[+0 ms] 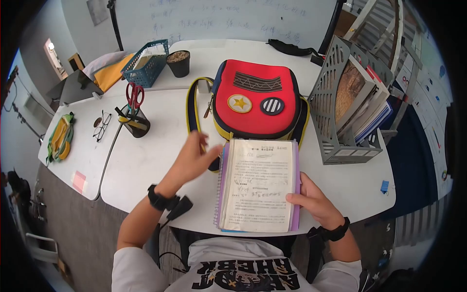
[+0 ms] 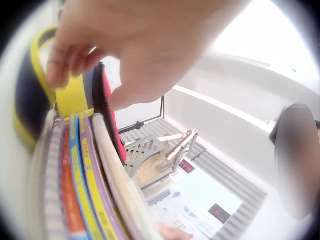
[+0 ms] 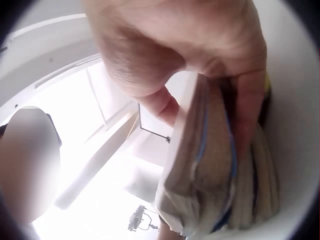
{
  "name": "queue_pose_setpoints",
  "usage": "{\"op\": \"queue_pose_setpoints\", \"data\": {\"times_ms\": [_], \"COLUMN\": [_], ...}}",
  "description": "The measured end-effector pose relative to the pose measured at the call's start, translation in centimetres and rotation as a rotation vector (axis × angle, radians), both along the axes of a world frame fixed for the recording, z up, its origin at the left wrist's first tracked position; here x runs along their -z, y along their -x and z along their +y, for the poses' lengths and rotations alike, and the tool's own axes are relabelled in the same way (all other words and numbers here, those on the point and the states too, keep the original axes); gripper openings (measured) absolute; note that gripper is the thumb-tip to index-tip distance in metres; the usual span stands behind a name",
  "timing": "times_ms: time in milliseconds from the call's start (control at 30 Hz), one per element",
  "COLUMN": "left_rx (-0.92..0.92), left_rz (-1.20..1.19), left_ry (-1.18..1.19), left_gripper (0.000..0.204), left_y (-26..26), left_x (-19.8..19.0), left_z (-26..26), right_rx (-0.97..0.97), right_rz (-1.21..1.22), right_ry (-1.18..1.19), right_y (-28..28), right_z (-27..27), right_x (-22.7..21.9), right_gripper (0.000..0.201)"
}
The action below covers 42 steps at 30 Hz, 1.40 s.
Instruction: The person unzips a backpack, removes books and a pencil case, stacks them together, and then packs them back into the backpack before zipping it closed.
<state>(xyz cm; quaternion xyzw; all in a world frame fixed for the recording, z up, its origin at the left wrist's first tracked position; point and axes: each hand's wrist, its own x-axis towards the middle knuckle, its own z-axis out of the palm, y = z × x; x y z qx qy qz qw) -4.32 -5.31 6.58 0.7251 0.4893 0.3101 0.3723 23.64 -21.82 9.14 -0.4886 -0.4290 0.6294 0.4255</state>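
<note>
A stack of books and notebooks (image 1: pixel 258 194) lies near the table's front edge, a page of printed text with handwritten notes on top. My right hand (image 1: pixel 318 202) grips its right side, thumb over the top page; in the right wrist view its fingers reach in among the thick page edges (image 3: pixel 215 145). At the stack's upper left corner, my left hand (image 1: pixel 188 163) hovers with thumb and fingers apart, holding nothing. Colored spines (image 2: pixel 92 185), some spiral-bound, show below it in the left wrist view. Just behind the stack lies a red backpack (image 1: pixel 255 124) with yellow-edged straps.
Right of the backpack stands a grey file holder (image 1: pixel 335 158) with books and folders. To the left are a pen cup (image 1: pixel 138 127) with red-handled scissors (image 1: pixel 134 97), glasses (image 1: pixel 100 129) and a green-yellow pouch (image 1: pixel 61 138). A blue basket (image 1: pixel 146 75) and a pot (image 1: pixel 179 67) stand behind.
</note>
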Motion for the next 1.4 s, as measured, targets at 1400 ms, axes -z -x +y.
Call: {"op": "queue_pose_setpoints", "data": {"times_ms": [1400], "left_rx": [0.444], "left_rz": [-0.601], "left_ry": [-0.198], "left_gripper": [0.11], "left_y": [-3.2], "left_x": [-0.8], "left_z": [-3.9], "right_rx": [0.111], "right_rz": [-0.067], "right_ry": [-0.687], "right_y": [0.5], "right_z": [4.5], "right_x": [0.0], "right_gripper": [0.111]}}
